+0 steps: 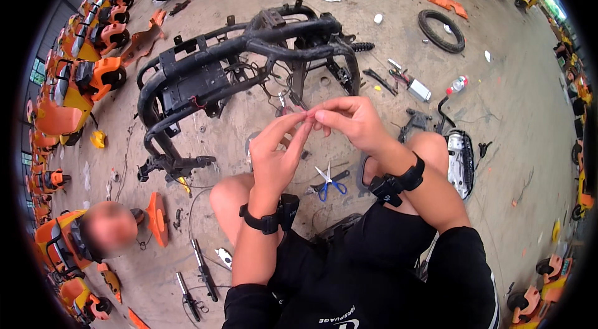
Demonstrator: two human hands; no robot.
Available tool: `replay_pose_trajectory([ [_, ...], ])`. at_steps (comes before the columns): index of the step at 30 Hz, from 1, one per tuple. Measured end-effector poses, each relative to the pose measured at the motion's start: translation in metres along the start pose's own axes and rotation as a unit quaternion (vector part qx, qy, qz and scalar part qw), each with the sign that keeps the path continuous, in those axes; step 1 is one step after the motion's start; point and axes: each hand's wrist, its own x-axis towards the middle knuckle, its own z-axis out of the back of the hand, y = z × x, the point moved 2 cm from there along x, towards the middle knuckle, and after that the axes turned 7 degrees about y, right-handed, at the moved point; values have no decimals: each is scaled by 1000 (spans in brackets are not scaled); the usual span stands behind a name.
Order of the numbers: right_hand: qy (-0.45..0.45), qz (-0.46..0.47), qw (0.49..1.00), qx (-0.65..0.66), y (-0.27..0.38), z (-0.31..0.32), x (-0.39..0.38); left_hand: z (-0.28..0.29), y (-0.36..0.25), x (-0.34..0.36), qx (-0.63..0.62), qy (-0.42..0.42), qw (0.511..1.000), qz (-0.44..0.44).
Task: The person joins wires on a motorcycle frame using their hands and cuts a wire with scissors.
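My left hand (277,147) and my right hand (356,122) meet in front of me, fingertips together. Both are closed in a pinch on what looks like a thin red wire (300,107), mostly hidden by the fingers. Just beyond them lies a black scooter frame (249,42), with loose dark cables (265,87) hanging from its middle near my fingertips. On the floor below my hands, between my knees, rest scissors with blue handles (332,189), blades parted. A dark tool lies beside the scissors.
A black tyre (441,31), a silver box (418,90) and a plastic bottle (458,85) lie to the right. Two shock absorbers (204,270) lie at lower left. Rows of orange and yellow scooters (75,95) line the sides; another person's head (111,229) shows at left.
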Motion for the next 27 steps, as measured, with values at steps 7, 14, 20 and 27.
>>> replay_pose_trajectory([
  [7, 23, 26, 999, 17, -3, 3, 1, 0, -7, -1, 13, -23, 1000, -11],
  [14, 15, 18, 1000, 20, -3, 0, 3, 1, -6, -2, 30, -31, 999, -10],
  [20, -4, -1, 999, 49, -5, 4, 4, 1, 0, -5, -40, -9, 998, 54],
  [27, -6, 4, 999, 45, -1, 5, 2, 2, 2, -4, -72, -14, 995, 63],
])
